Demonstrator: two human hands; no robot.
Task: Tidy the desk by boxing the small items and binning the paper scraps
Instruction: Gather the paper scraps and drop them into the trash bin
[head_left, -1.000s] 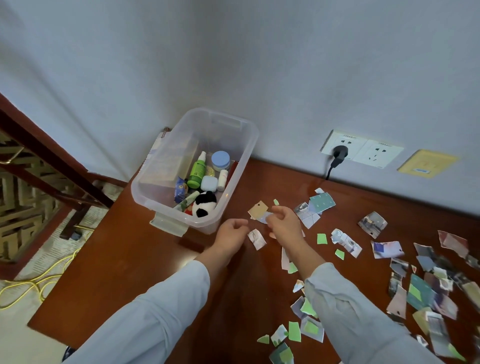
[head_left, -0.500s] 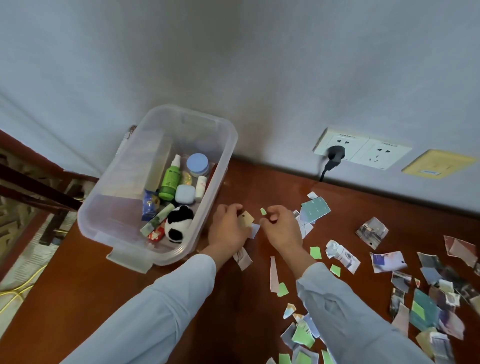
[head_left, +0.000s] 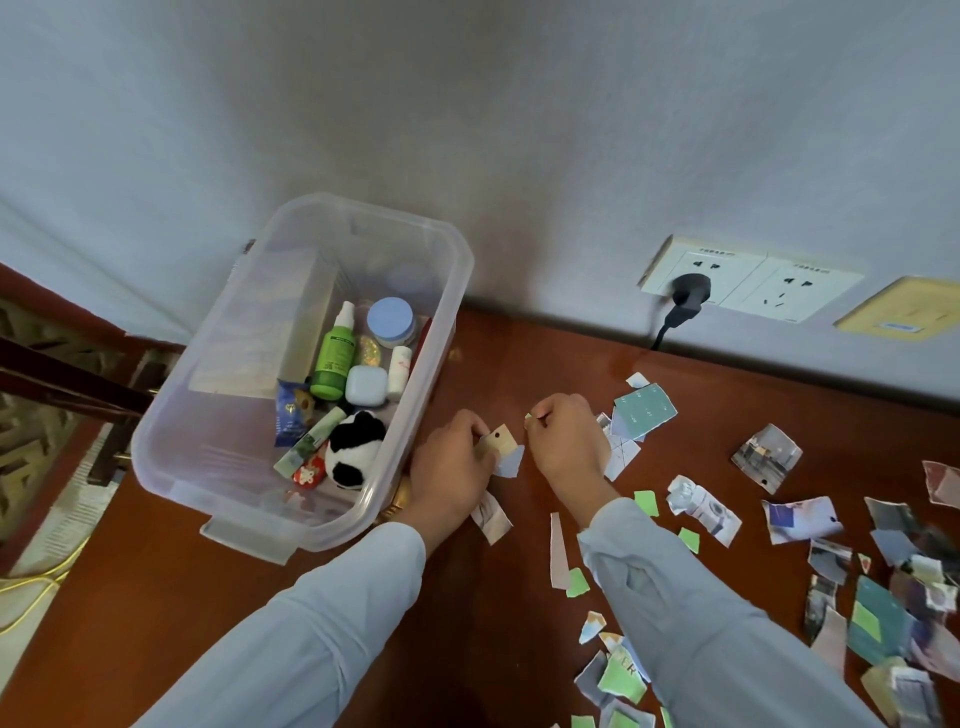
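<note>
Beside the box (head_left: 464, 280), my left hand (head_left: 451, 467) is pinching a tan scrap (head_left: 500, 439), my right hand (head_left: 569, 441) a green scrap (head_left: 528, 417).

One clear box (head_left: 197, 447) holds one green bottle (head_left: 332, 358), one blue-lidded jar (head_left: 390, 321), one white case (head_left: 366, 385), one panda toy (head_left: 353, 449). Two wall sockets (head_left: 795, 291), one plug (head_left: 688, 292). Paper scraps (head_left: 644, 410): dozens, too many to count.

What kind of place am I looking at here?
Probably a room in a home: a polished wooden desk, wall sockets just above it, and a clear storage box holding toiletries and a panda toy.
</note>
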